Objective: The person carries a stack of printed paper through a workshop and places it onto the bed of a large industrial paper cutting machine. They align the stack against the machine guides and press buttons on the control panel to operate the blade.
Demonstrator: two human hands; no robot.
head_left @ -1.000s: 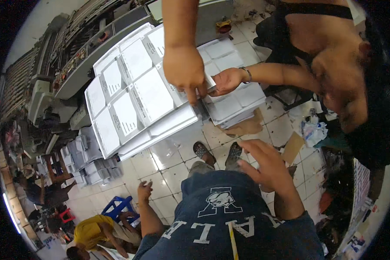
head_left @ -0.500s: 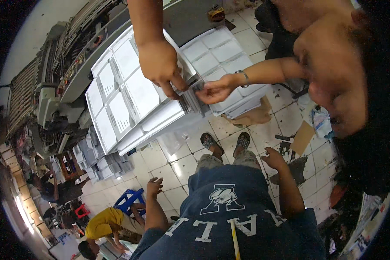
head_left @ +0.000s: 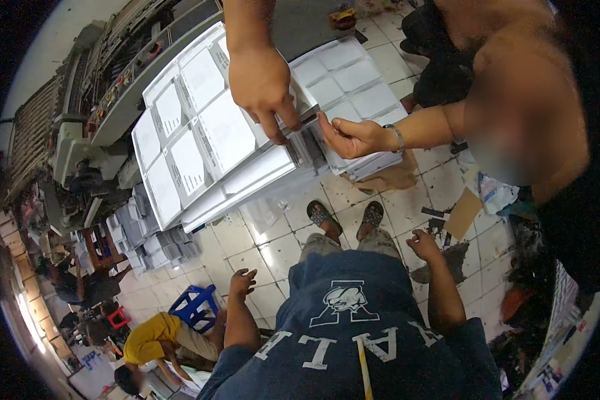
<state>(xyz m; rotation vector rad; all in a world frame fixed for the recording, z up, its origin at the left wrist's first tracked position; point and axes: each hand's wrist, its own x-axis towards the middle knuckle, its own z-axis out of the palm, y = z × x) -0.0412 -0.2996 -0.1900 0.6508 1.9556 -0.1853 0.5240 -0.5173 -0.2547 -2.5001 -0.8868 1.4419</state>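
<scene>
My left hand hangs at my side over the tiled floor, holding nothing, its fingers loosely bent and apart. My right hand is likewise free on the other side, fingers loose and apart. In front of me stands a tall stack of white printed sheets, with forms laid out in blocks. A co-worker's hand presses down at the stack's near right corner, fingertips by its edge. The other hand of a co-worker, with a metal bracelet, reaches to that corner, palm up. Neither of my hands touches the stack.
A second sheet stack stands behind, on brown paper. A large machine runs along the left, with grey bundles below. A person in yellow sits by a blue stool. Cardboard lies on the floor at right.
The co-worker's pressing hand has shifted slightly right and down the stack's corner. The braceleted hand has turned palm up and drawn slightly right. My hands hang almost as before.
</scene>
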